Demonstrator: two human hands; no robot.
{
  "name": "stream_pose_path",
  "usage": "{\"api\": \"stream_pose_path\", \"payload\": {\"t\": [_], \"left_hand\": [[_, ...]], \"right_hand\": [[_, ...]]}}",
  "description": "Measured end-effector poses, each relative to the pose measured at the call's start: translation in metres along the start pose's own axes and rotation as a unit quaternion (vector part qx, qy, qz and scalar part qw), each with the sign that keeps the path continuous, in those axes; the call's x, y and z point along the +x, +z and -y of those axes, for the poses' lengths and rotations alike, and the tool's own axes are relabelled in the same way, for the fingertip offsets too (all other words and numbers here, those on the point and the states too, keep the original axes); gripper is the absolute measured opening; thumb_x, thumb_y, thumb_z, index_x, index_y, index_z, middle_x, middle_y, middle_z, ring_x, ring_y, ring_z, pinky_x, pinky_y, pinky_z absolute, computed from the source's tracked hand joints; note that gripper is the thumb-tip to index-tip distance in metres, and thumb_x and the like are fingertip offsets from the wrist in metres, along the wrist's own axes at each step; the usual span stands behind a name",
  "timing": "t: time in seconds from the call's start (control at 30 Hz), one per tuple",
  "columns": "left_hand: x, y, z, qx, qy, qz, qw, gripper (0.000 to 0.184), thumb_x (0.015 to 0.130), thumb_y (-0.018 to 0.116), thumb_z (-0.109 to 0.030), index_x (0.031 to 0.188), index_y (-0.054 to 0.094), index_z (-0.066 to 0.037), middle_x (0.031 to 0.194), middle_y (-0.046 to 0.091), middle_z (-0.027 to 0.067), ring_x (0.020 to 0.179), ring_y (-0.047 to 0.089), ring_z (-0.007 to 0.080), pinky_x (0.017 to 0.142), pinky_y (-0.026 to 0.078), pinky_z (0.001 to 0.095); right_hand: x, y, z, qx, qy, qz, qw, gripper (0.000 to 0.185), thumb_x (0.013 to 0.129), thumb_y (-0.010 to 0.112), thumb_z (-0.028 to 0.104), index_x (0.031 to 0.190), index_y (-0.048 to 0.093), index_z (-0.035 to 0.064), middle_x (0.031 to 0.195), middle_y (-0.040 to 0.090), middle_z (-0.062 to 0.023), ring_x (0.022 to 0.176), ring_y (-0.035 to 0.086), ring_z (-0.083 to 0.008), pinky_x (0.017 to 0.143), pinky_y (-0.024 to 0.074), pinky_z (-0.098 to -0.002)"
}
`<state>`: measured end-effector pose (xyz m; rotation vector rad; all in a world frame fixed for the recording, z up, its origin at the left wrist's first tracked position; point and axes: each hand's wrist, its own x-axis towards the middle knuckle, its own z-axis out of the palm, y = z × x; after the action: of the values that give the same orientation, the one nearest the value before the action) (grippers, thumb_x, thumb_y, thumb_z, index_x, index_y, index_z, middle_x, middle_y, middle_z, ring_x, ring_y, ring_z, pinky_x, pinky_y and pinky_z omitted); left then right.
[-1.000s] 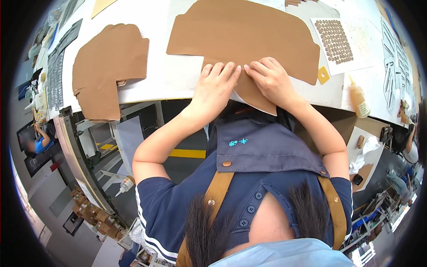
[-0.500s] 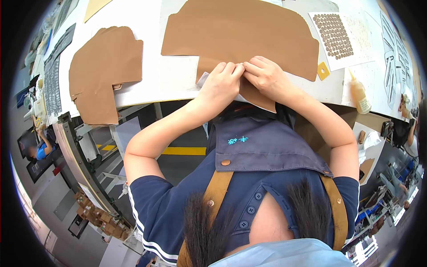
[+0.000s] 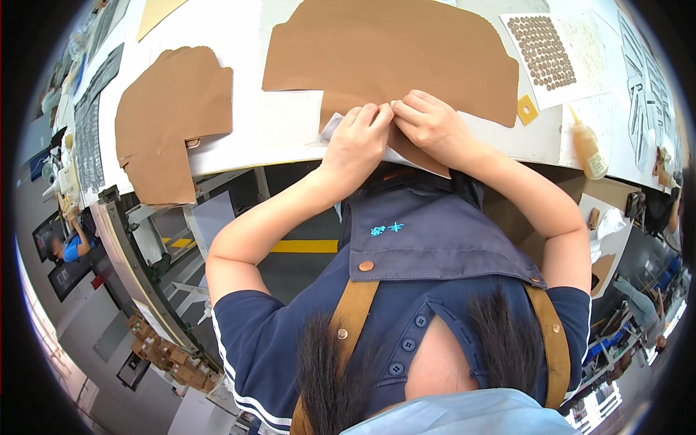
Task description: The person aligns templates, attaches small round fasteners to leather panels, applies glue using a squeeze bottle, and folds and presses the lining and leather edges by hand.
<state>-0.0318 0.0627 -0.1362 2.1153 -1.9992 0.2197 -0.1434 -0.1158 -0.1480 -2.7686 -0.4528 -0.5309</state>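
A large brown sheet piece (image 3: 395,51) that looks like leather lies on the white table, its near part reaching the front edge. My left hand (image 3: 359,138) and my right hand (image 3: 428,127) meet over that near part, fingertips pinched close together on the brown material. A brown flap (image 3: 417,156) hangs below my right hand towards the apron. Beside my left hand a small whitish corner (image 3: 332,125) shows. Whatever lies between the fingertips is hidden by the fingers.
A stack of brown pieces (image 3: 170,119) overhangs the table's front edge at left. On the right are a sheet of small brown rings (image 3: 542,56), a yellow square with a hole (image 3: 527,110) and a glue-like bottle (image 3: 589,151). A person (image 3: 72,243) sits far left.
Both hands stay pinched on the brown piece, with the fingertips shifted very slightly left. The view has tilted a little; the pieces on the table look unmoved.
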Motion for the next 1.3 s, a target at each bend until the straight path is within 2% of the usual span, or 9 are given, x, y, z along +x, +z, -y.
{"api": "stream_pose_path", "payload": {"t": [0.1,0.2,0.3,0.4,0.5,0.6,0.8,1.1,1.3], "left_hand": [[0.0,0.0,-0.001,0.014,0.007,0.02,1.0,0.037,0.079,0.066,-0.006,0.112,0.066,0.01,0.113,0.06,0.0114,0.106,0.06,0.025,0.092,0.051,0.0375],[0.0,-0.007,-0.001,-0.017,-0.026,0.014,0.999,0.042,0.078,0.068,-0.007,0.117,0.066,0.008,0.115,0.06,0.0118,0.108,0.059,0.0272,0.096,0.049,0.0397],[-0.004,-0.012,0.0,-0.07,-0.053,0.002,0.996,0.048,0.077,0.07,-0.008,0.123,0.064,0.006,0.118,0.06,0.0124,0.111,0.059,0.0294,0.098,0.047,0.0419],[-0.006,-0.01,-0.005,-0.059,-0.052,0.0,0.997,0.05,0.078,0.069,-0.007,0.126,0.063,0.006,0.12,0.059,0.0131,0.113,0.058,0.0301,0.1,0.046,0.0429],[-0.006,-0.005,-0.006,-0.046,-0.046,0.002,0.998,0.051,0.078,0.068,-0.006,0.127,0.062,0.006,0.122,0.058,0.0134,0.114,0.058,0.03,0.101,0.045,0.0433],[-0.005,-0.008,-0.006,-0.041,-0.043,0.012,0.998,0.051,0.079,0.068,-0.006,0.128,0.062,0.006,0.123,0.057,0.0131,0.115,0.057,0.0299,0.102,0.044,0.0436],[-0.008,-0.016,-0.02,-0.017,-0.096,0.027,0.995,0.051,0.081,0.067,-0.007,0.131,0.06,0.005,0.124,0.056,0.0128,0.12,0.053,0.0296,0.106,0.039,0.0439],[-0.002,-0.01,-0.017,-0.003,-0.087,0.033,0.996,0.051,0.082,0.068,-0.008,0.132,0.061,0.0,0.124,0.056,0.0119,0.123,0.05,0.0298,0.108,0.038,0.0444],[-0.001,-0.026,0.024,-0.05,-0.039,0.043,0.997,0.049,0.083,0.065,-0.003,0.132,0.064,-0.004,0.117,0.061,0.0056,0.117,0.057,0.0242,0.107,0.04,0.0421]], "right_hand": [[0.004,0.002,-0.004,-0.037,-0.04,-0.044,0.998,0.013,0.071,0.065,0.006,0.083,0.064,0.0003,0.085,0.055,-0.0072,0.084,0.06,-0.0216,0.085,0.0553,-0.0331],[0.001,-0.002,-0.005,-0.022,-0.012,-0.041,0.999,0.012,0.072,0.065,0.006,0.083,0.065,-0.0001,0.085,0.055,-0.0078,0.085,0.061,-0.022,0.086,0.0551,-0.0338],[-0.002,-0.005,0.008,0.014,0.061,-0.021,0.998,0.029,0.079,0.065,0.005,0.105,0.067,-0.0066,0.097,0.062,-0.0107,0.093,0.063,-0.0261,0.087,0.0554,-0.0369],[-0.001,0.003,0.011,0.021,0.068,-0.028,0.997,0.028,0.079,0.064,0.005,0.105,0.067,-0.0067,0.097,0.061,-0.0109,0.093,0.063,-0.0272,0.086,0.0552,-0.0377],[0.002,0.006,0.007,0.025,0.047,-0.054,0.997,0.012,0.076,0.065,0.005,0.085,0.065,-0.0027,0.088,0.06,-0.009,0.091,0.064,-0.0241,0.085,0.0551,-0.0364],[-0.001,0.002,0.003,0.007,0.018,-0.038,0.999,0.011,0.079,0.064,0.003,0.088,0.066,-0.0029,0.089,0.06,-0.009,0.091,0.064,-0.0251,0.085,0.0547,-0.0375],[-0.002,0.001,-0.008,0.102,0.096,-0.063,0.988,0.02,0.083,0.065,0.004,0.101,0.07,-0.0031,0.097,0.064,-0.0089,0.092,0.063,-0.0274,0.085,0.0532,-0.0386],[0.0,-0.001,-0.025,0.076,-0.031,-0.012,0.997,0.031,0.079,0.064,0.005,0.108,0.068,-0.0039,0.103,0.064,-0.0077,0.098,0.061,-0.0256,0.091,0.0525,-0.0372],[-0.008,-0.005,0.001,0.019,0.076,-0.058,0.995,0.032,0.08,0.064,0.004,0.11,0.07,-0.0036,0.103,0.064,-0.0074,0.098,0.06,-0.0265,0.092,0.052,-0.0389]]}}
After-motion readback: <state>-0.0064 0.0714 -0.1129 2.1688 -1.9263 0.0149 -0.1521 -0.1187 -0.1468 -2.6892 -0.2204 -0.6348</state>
